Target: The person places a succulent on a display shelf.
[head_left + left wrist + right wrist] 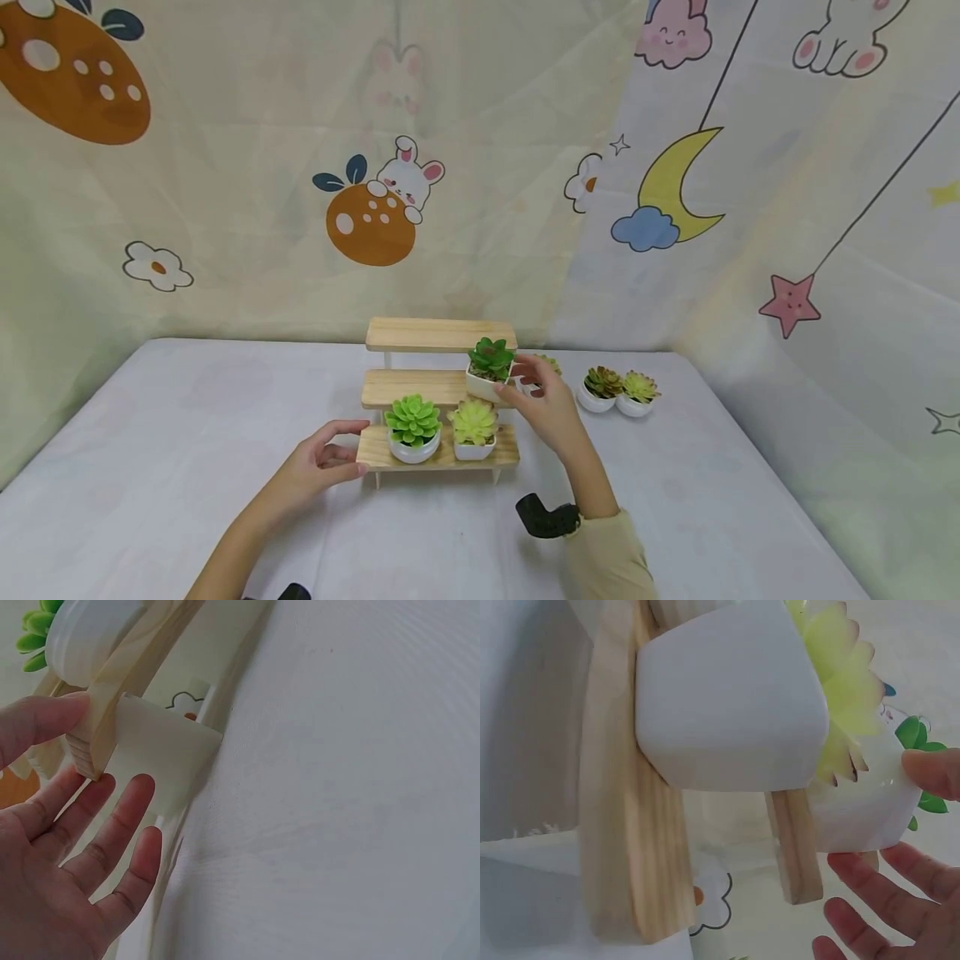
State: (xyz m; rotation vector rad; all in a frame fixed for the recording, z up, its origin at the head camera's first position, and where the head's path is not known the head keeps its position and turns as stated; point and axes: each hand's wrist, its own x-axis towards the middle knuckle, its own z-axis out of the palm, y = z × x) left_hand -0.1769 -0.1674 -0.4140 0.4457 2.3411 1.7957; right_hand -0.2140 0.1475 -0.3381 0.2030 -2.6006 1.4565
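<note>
A three-tier wooden stand [441, 335] stands on the table. My left hand [311, 467] steadies the left end of its lowest tier, thumb at the front corner and fingers at the back. With thumb and fingers, my right hand [551, 412] grips a dark green potted succulent [491, 360] in a white angular pot at the right end of the middle tier. Whether the pot's base bears fully on the plank I cannot tell. On the lowest tier sit a bright green succulent [414, 422] in a round pot and a yellow-green succulent [474, 425] in a square pot.
Right of the stand, a reddish-green succulent [602, 383] and a yellow succulent [638, 388] stand side by side in white pots. Another plant [552, 365] is partly hidden behind my right hand. A printed cloth [495, 208] hangs behind the white table [187, 417].
</note>
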